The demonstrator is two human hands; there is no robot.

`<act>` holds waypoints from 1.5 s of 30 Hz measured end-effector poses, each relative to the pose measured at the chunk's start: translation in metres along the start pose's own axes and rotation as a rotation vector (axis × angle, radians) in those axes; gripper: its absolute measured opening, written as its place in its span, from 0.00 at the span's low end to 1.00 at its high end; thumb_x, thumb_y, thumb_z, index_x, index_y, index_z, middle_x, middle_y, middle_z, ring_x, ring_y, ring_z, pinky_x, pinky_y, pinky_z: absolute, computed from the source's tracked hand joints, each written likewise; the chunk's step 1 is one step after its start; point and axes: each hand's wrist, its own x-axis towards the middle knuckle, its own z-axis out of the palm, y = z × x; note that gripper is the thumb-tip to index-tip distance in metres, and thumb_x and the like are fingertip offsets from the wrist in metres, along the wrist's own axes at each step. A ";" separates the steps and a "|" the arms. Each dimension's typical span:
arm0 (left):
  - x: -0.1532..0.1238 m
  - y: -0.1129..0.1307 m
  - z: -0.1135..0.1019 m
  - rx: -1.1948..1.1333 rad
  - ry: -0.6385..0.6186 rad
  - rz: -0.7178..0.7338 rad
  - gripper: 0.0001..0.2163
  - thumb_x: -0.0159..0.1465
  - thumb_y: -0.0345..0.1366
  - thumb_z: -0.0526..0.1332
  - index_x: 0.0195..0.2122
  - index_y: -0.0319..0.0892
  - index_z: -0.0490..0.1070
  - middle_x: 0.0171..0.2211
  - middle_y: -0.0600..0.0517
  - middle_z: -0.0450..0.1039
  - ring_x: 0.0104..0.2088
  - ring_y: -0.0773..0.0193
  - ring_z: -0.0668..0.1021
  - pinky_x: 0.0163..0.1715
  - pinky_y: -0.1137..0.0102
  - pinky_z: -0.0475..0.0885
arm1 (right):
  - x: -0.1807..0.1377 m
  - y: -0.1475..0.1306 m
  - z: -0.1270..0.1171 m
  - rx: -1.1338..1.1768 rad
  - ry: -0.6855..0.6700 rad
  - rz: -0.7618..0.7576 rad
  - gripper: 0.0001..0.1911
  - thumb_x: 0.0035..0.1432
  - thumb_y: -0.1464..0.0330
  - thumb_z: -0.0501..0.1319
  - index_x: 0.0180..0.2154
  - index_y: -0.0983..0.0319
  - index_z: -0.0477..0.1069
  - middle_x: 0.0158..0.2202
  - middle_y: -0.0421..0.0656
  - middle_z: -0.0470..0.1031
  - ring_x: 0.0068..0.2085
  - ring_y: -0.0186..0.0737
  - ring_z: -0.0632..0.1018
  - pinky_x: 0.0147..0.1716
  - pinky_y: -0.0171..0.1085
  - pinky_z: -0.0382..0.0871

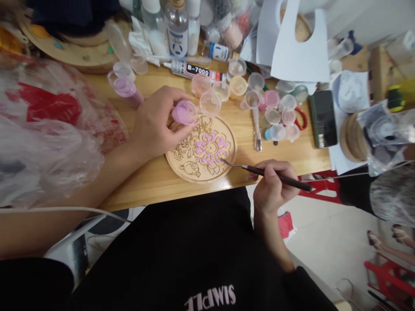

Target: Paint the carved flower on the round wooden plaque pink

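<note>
My left hand [159, 122] is closed around a small clear cup of purple paint [184, 112], held over the upper left rim of a round wooden plate [177, 169]. Gold raised outlines cover the plate, and a flower [212, 148] on it has pink-purple petals. In my right hand [273, 186], the fingers pinch the dark handle of a thin palette knife [275, 175]. Its narrow metal tip meets the lower right petals; whether it touches the surface I cannot tell.
Behind the plate lie a B-7000 glue tube [197, 70], bottles [177, 30] and several small paint cups [238, 86]. A pen-like tool [256, 129], red-handled scissors [301, 119] and a phone [323, 119] are to the right. Crumpled plastic bags [48, 142] crowd the left.
</note>
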 end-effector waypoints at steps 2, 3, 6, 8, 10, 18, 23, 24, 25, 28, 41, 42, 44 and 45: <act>0.000 0.000 0.001 -0.021 0.021 -0.021 0.25 0.55 0.46 0.81 0.46 0.45 0.72 0.47 0.49 0.82 0.49 0.53 0.81 0.55 0.58 0.78 | 0.000 0.000 0.000 0.005 -0.001 -0.016 0.07 0.57 0.68 0.65 0.26 0.57 0.74 0.22 0.35 0.74 0.18 0.34 0.72 0.18 0.36 0.66; 0.000 0.000 0.002 -0.028 0.028 -0.030 0.25 0.54 0.46 0.82 0.45 0.46 0.72 0.47 0.49 0.82 0.49 0.54 0.81 0.55 0.59 0.78 | 0.000 0.000 0.000 0.013 -0.005 -0.022 0.06 0.57 0.68 0.65 0.27 0.57 0.75 0.22 0.36 0.74 0.18 0.33 0.72 0.18 0.36 0.66; 0.000 0.000 0.004 -0.029 0.041 -0.055 0.25 0.55 0.48 0.82 0.43 0.45 0.71 0.46 0.50 0.82 0.48 0.55 0.81 0.56 0.60 0.78 | 0.000 0.001 -0.001 0.047 -0.021 -0.030 0.06 0.58 0.69 0.66 0.28 0.58 0.76 0.23 0.36 0.75 0.19 0.33 0.73 0.19 0.35 0.66; -0.001 -0.001 0.005 -0.010 0.040 -0.040 0.26 0.55 0.51 0.81 0.44 0.45 0.71 0.46 0.50 0.81 0.48 0.55 0.81 0.56 0.59 0.78 | 0.000 0.001 -0.001 0.052 -0.024 -0.025 0.06 0.58 0.68 0.66 0.28 0.58 0.76 0.23 0.36 0.75 0.19 0.34 0.73 0.19 0.36 0.67; -0.001 -0.004 0.005 0.008 0.045 -0.005 0.26 0.56 0.53 0.80 0.46 0.46 0.72 0.46 0.50 0.81 0.48 0.54 0.81 0.54 0.58 0.79 | 0.000 0.001 -0.002 0.037 -0.027 -0.017 0.07 0.58 0.67 0.66 0.28 0.58 0.76 0.23 0.36 0.75 0.19 0.35 0.72 0.19 0.36 0.67; -0.006 -0.010 0.005 0.055 0.123 0.217 0.24 0.62 0.51 0.76 0.52 0.47 0.73 0.45 0.50 0.80 0.45 0.53 0.83 0.47 0.58 0.81 | 0.000 0.002 -0.002 -0.016 -0.039 0.001 0.09 0.59 0.63 0.66 0.27 0.57 0.74 0.22 0.35 0.72 0.19 0.35 0.72 0.19 0.36 0.66; -0.007 0.000 0.003 0.091 0.189 0.292 0.18 0.65 0.45 0.72 0.53 0.49 0.73 0.43 0.51 0.80 0.43 0.54 0.84 0.44 0.61 0.80 | 0.002 0.002 -0.001 0.025 -0.030 -0.008 0.08 0.59 0.66 0.66 0.27 0.58 0.75 0.21 0.35 0.73 0.19 0.34 0.73 0.19 0.35 0.67; -0.007 0.000 0.003 0.100 0.188 0.286 0.18 0.65 0.45 0.72 0.52 0.49 0.73 0.43 0.51 0.80 0.42 0.54 0.84 0.44 0.61 0.80 | 0.002 0.003 0.000 0.041 -0.032 -0.013 0.07 0.59 0.67 0.67 0.28 0.58 0.75 0.21 0.35 0.74 0.19 0.34 0.73 0.20 0.35 0.68; -0.007 0.001 0.004 0.103 0.184 0.279 0.18 0.64 0.45 0.72 0.52 0.49 0.73 0.43 0.51 0.80 0.42 0.54 0.84 0.43 0.61 0.80 | 0.002 0.003 0.000 0.055 -0.034 -0.018 0.07 0.59 0.68 0.67 0.28 0.58 0.75 0.22 0.35 0.74 0.19 0.34 0.73 0.20 0.35 0.68; -0.007 -0.001 0.005 0.086 0.167 0.249 0.17 0.64 0.44 0.72 0.51 0.49 0.72 0.43 0.51 0.80 0.43 0.54 0.83 0.44 0.61 0.79 | 0.001 0.003 0.000 0.059 -0.038 -0.022 0.06 0.60 0.68 0.67 0.29 0.58 0.76 0.22 0.35 0.75 0.20 0.34 0.74 0.21 0.36 0.70; -0.009 0.005 0.002 0.143 0.138 0.234 0.15 0.66 0.38 0.69 0.52 0.49 0.70 0.44 0.51 0.80 0.44 0.56 0.83 0.45 0.61 0.78 | 0.000 0.012 -0.003 0.089 -0.108 -0.097 0.07 0.66 0.69 0.67 0.32 0.58 0.77 0.25 0.35 0.78 0.22 0.34 0.78 0.24 0.35 0.74; -0.010 0.006 0.002 0.146 0.150 0.257 0.15 0.66 0.38 0.70 0.52 0.49 0.70 0.44 0.51 0.79 0.43 0.56 0.83 0.44 0.62 0.78 | 0.000 0.013 -0.003 0.087 -0.112 -0.099 0.07 0.66 0.69 0.67 0.32 0.58 0.77 0.25 0.35 0.78 0.22 0.34 0.78 0.24 0.35 0.74; -0.009 0.006 0.002 0.150 0.164 0.286 0.15 0.66 0.37 0.69 0.52 0.48 0.69 0.43 0.51 0.80 0.42 0.56 0.83 0.43 0.62 0.78 | 0.000 0.013 -0.005 0.077 -0.118 -0.095 0.07 0.65 0.68 0.67 0.32 0.57 0.77 0.25 0.36 0.78 0.22 0.35 0.78 0.23 0.36 0.74; -0.009 0.006 0.002 0.150 0.158 0.284 0.15 0.66 0.37 0.69 0.52 0.47 0.70 0.44 0.51 0.80 0.42 0.55 0.83 0.43 0.62 0.78 | 0.000 0.013 -0.005 0.069 -0.114 -0.091 0.08 0.65 0.68 0.67 0.31 0.57 0.77 0.25 0.36 0.78 0.22 0.35 0.78 0.23 0.36 0.74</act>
